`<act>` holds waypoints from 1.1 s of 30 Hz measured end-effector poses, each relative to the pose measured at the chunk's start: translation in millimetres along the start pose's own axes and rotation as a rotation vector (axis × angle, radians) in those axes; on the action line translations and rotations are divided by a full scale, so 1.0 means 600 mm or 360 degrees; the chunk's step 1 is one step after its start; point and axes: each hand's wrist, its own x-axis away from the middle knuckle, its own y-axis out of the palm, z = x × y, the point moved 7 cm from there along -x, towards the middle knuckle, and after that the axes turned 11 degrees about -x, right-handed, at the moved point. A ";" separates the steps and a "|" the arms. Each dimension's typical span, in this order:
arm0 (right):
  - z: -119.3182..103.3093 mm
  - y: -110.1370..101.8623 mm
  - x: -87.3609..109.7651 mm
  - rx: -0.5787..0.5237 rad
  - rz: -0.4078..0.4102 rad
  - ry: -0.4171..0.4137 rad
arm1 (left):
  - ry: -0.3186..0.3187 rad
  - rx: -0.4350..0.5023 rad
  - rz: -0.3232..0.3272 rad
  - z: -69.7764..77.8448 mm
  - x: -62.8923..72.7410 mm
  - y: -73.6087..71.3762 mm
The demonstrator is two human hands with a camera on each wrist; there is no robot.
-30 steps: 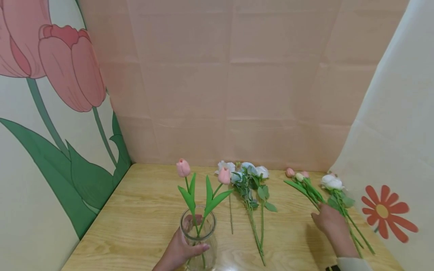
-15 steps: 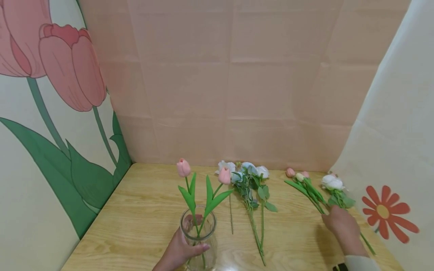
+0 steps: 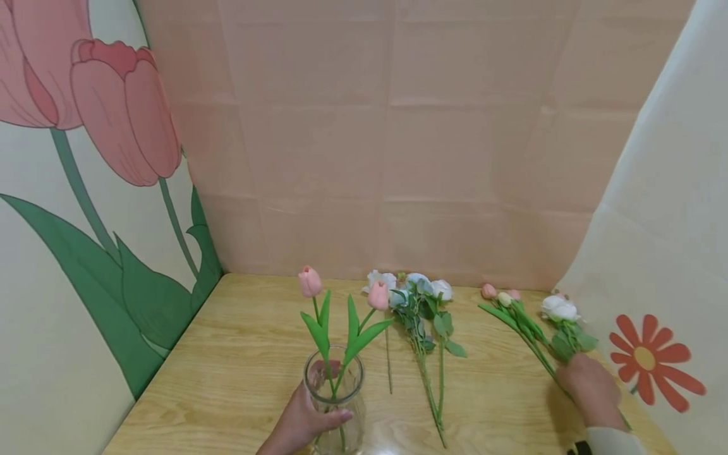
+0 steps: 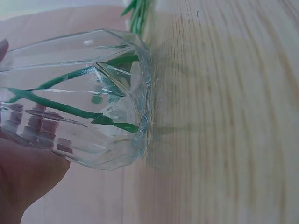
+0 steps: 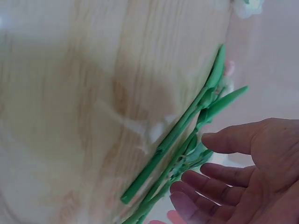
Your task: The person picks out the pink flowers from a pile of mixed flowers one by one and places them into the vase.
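My left hand grips a clear glass vase at the front of the table, fingers round its far side and thumb across its near side. Two pink tulips with green leaves stand in it, leaning apart. In the left wrist view their green stems cross inside the glass, near its base. At the right, my right hand is low over the lying flower stems. The right wrist view shows its fingers loosely bent and thumb apart, fingertips right beside the green tulip stems, nothing between them.
Pink and cream tulips lie at the back right, beside a white rose with leaves. Blue and white flowers on long stems lie mid-table. A beige cloth wall backs the wooden table; printed cloths flank it.
My right hand has moved right and toward me along the stems, away from the tulip heads. The left hand and the vase have stayed in place.
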 end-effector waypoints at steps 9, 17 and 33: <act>0.031 0.013 -0.012 0.0004 -0.0001 0.0062 | -0.0027 0.0064 -0.0039 -0.003 0.001 0.003; 0.037 0.012 -0.011 -0.0001 0.0003 0.0062 | -0.0012 0.0089 -0.0039 -0.005 0.001 0.004; 0.059 0.010 -0.034 0.0018 0.0005 -0.0188 | 0.0019 0.0014 -0.0021 -0.001 -0.001 0.002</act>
